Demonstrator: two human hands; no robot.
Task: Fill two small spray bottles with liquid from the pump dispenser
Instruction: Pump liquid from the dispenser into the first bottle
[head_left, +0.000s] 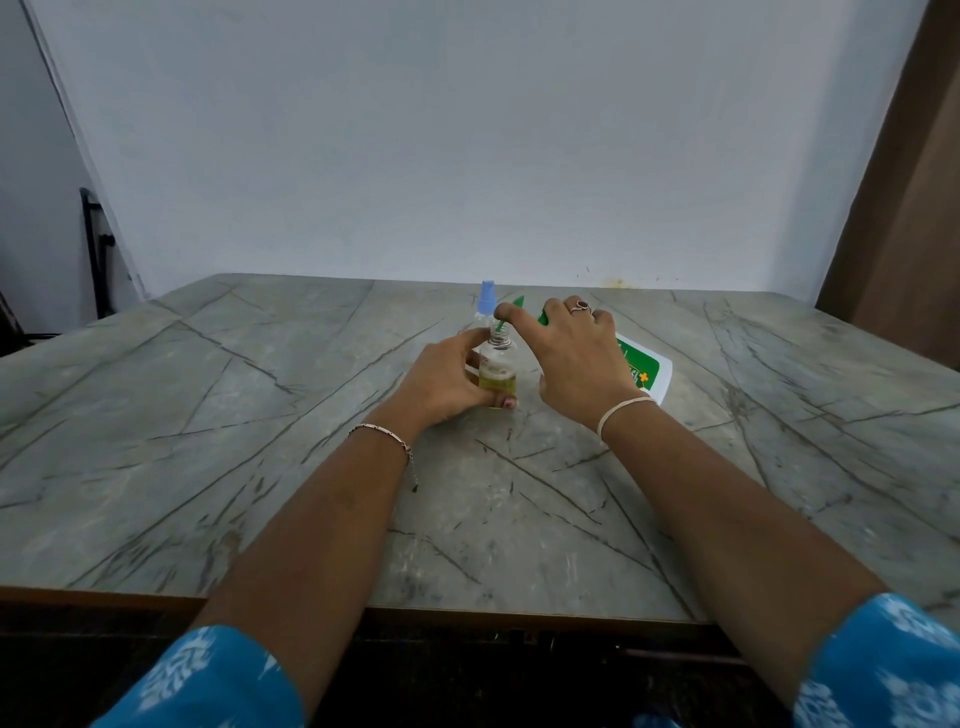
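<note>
Head view — left grip clasps small bottle; right grip clutches pump dispenser.

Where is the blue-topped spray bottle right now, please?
In the head view, the blue-topped spray bottle stands on the table, just behind the open bottle the left hand holds, left of the right hand.

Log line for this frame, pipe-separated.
phase: filling | left hand: grips open bottle, partly filled | right hand: holds tilted pump dispenser, nozzle at mouth | blue-capped bottle: behind, upright
</note>
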